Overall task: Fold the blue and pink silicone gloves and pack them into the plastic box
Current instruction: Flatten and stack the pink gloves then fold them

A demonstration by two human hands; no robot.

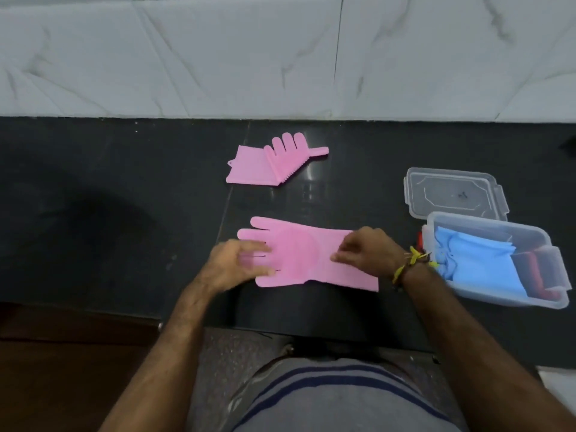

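Observation:
A pink silicone glove [299, 254] lies flat on the dark counter, fingers pointing left, cuff to the right. My left hand [237, 263] rests over its fingers, blurred by motion. My right hand [364, 247] sits on the cuff with fingers curled; whether it pinches the cuff is unclear. A second pink glove [274, 160], folded over, lies farther back. Blue gloves [477, 263] lie inside the clear plastic box [548, 244] at the right.
The box's clear lid [452, 191] lies on the counter just behind the box. A marble-tiled wall [280, 57] rises behind the counter. The counter's front edge [311, 332] runs close to my body. Something red shows inside the box beside the blue gloves.

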